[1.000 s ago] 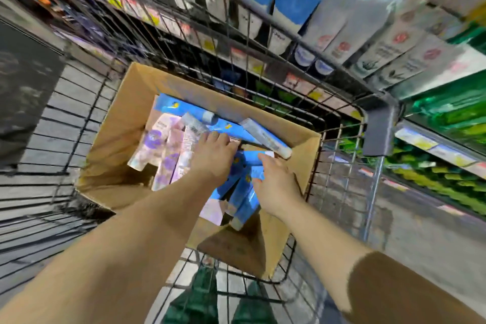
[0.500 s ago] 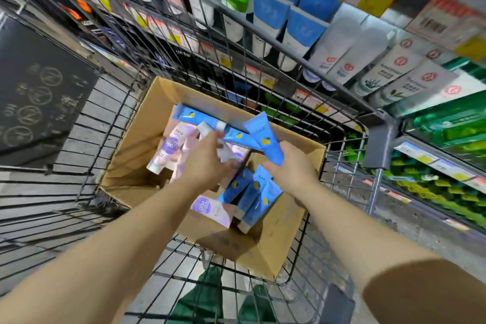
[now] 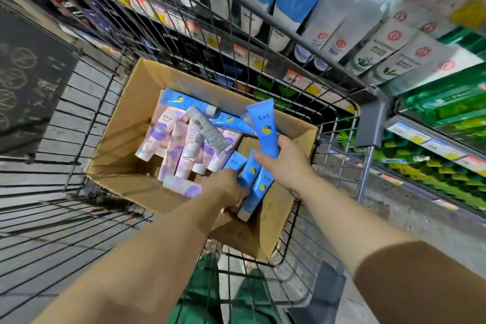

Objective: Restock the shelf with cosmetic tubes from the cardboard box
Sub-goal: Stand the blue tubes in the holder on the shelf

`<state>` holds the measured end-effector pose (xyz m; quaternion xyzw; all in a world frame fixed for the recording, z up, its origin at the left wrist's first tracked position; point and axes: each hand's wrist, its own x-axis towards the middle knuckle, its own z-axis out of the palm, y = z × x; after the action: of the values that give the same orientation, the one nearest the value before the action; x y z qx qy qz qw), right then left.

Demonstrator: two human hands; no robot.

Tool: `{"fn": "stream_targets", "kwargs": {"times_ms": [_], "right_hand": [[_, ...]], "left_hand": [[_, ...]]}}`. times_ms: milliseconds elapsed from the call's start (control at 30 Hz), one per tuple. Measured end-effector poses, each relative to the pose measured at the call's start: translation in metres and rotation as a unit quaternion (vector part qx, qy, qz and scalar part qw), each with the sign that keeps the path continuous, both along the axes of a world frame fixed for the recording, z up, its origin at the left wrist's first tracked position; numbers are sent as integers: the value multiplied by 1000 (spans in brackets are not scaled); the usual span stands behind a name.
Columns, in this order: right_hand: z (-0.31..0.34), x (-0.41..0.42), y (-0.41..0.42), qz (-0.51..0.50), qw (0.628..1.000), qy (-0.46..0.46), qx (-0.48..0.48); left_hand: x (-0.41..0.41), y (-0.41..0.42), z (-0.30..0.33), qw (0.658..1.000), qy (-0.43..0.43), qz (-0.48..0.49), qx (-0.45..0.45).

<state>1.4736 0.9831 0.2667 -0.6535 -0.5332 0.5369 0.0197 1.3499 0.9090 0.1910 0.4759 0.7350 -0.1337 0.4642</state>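
early yet: right hand [image 3: 285, 163] grips one blue tube [image 3: 266, 130] lifted over the box [image 3: 126, 139], left hand [image 3: 226, 187] closes on another inside, many tubes left, shelf [image 3: 328, 34] far right.

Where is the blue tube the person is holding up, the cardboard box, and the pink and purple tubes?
blue tube [image 3: 266, 129]: head view, on its printed middle above the right hand's fingers.
cardboard box [image 3: 136, 102]: head view, bare inner left wall.
pink and purple tubes [image 3: 157, 134]: head view, leftmost tube's purple label.
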Motion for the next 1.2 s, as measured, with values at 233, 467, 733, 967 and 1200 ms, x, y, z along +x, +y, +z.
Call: {"fn": "stream_targets", "kwargs": {"times_ms": [233,467,733,967,1200], "right_hand": [[65,8,-3,-32,999,31,0],[191,33,4,-126,986,105,32],[326,168,11,-253,928,235,139],[385,374,-28,-290,902,183,264],[438,564,-78,-304,890,101,326]], "left_hand": [[-37,5,86,935,-250,250,31],[-22,49,233,888,-392,216,102],[108,105,387,854,-453,71,246],[321,98,463,824,-494,-3,277],[505,80,519,786,-534,-83,301]]}}
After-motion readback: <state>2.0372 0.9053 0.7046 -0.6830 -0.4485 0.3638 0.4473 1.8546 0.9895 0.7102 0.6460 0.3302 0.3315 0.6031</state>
